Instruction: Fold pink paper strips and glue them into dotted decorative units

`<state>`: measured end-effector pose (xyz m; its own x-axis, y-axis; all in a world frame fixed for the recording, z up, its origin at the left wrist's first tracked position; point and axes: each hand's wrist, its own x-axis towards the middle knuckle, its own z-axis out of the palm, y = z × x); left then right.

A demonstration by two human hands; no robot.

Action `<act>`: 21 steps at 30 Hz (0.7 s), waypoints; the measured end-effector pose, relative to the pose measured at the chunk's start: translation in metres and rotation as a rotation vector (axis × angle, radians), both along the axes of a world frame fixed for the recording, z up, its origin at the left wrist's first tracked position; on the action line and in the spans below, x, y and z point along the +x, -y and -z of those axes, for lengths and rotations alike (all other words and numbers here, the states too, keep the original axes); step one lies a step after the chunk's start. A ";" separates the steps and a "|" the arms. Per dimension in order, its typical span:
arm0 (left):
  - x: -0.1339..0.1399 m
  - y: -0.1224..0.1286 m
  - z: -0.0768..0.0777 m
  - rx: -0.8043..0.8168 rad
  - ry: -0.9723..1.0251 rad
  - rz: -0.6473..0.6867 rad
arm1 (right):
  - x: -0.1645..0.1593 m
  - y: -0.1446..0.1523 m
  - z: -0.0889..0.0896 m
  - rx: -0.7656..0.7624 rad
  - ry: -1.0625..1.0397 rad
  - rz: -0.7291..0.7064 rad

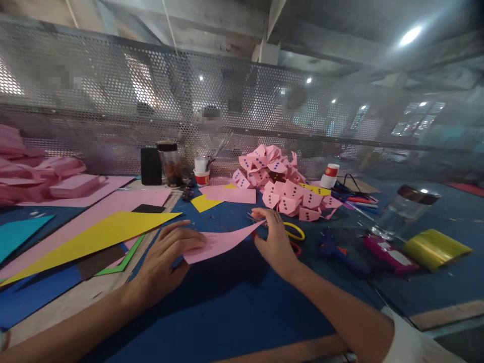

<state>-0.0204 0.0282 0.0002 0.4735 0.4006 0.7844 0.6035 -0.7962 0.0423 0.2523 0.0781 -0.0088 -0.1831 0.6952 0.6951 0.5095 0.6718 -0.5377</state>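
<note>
A pink foam-like sheet is held between my two hands above the blue table, curving upward toward its right end. My left hand grips its left end, fingers on top and thumb beneath. At the right corner, my right hand pinches the sheet between thumb and fingers. Scissors with a yellow handle and a red one lie just beyond my right hand. Behind them is a heap of pink pieces with dark and blue square dots.
Coloured sheets, including a yellow one, lie at left near stacked pink pieces. A blue glue gun, a magenta tool, a gold roll and a tilted-looking clear jar are at right. A perforated metal screen stands behind.
</note>
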 end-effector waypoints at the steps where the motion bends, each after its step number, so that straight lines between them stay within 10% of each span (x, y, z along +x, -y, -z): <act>1: 0.000 0.000 0.000 -0.009 0.021 0.001 | 0.000 -0.002 0.001 -0.042 -0.050 -0.023; 21: -0.009 0.003 -0.003 -0.107 0.157 0.019 | -0.004 -0.005 -0.002 -0.752 -0.578 -0.491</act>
<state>-0.0292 0.0250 0.0031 0.3573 0.4779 0.8024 0.5677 -0.7934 0.2197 0.2481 0.0835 -0.0072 -0.3395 0.9214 0.1890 -0.1919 0.1289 -0.9729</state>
